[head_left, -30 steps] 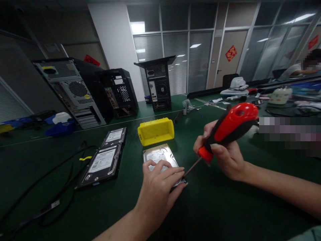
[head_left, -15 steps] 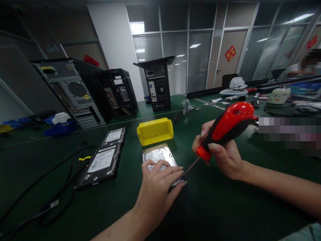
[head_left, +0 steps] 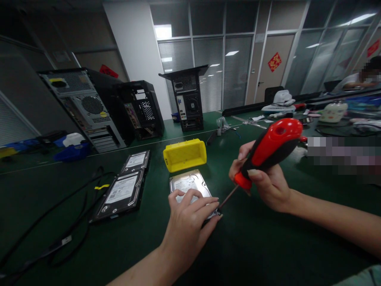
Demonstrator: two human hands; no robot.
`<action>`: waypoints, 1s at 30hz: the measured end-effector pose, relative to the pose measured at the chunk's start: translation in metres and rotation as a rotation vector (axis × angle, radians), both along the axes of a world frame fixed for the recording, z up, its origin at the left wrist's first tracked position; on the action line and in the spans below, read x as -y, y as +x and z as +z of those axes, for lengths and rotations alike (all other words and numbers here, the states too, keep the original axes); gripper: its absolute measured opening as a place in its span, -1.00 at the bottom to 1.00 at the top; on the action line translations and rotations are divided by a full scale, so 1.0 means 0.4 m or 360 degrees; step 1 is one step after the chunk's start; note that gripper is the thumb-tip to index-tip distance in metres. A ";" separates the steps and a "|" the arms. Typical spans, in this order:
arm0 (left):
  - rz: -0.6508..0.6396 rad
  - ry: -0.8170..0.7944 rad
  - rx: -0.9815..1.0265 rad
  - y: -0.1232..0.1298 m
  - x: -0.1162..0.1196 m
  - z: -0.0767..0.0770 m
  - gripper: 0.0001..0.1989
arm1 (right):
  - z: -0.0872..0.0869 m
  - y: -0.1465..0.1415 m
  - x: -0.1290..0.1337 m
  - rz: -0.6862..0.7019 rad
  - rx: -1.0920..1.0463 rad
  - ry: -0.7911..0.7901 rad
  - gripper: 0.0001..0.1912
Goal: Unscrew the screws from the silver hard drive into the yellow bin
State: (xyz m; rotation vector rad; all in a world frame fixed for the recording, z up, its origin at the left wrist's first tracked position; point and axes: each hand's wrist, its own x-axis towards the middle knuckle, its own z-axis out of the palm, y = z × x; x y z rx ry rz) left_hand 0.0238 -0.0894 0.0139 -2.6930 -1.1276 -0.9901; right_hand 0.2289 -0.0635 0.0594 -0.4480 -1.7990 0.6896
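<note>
A silver hard drive (head_left: 187, 183) lies label up on the green table, its near end covered by my left hand (head_left: 192, 210). The fingers rest across its top while the thumb grips the near right corner. My right hand (head_left: 264, 178) is closed around the red and black handle of a screwdriver (head_left: 275, 139). Its shaft slants down to the left, and the tip meets the drive's near right corner by my left fingertips. Exactly what the tip touches there is too small to make out. Just beyond the drive sits a yellow plastic bin (head_left: 186, 157) that appears empty.
Two more hard drives (head_left: 120, 192) lie at left beside black cables (head_left: 80, 210). Computer cases (head_left: 190, 99) stand along the back. A clear plastic bag (head_left: 222, 124) and assorted items, including a pale jar (head_left: 333, 112), lie at back right. A person (head_left: 357, 79) sits far right.
The view has shifted very slightly. Both hands, the screwdriver and the hard drive keep the same positions relative to each other.
</note>
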 end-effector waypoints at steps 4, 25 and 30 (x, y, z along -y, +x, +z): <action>0.0007 -0.0005 -0.0032 0.001 0.002 0.005 -0.86 | 0.020 -0.006 -0.002 -0.0019 0.0084 -0.0018 -0.80; -0.0025 -0.0063 0.0014 0.001 -0.005 -0.003 -0.86 | 0.106 -0.044 -0.044 0.0479 0.0510 -0.0720 -0.78; -0.0047 -0.0127 -0.0030 -0.003 0.000 0.009 -0.84 | 0.070 -0.062 -0.035 0.0359 0.0355 -0.0589 -0.77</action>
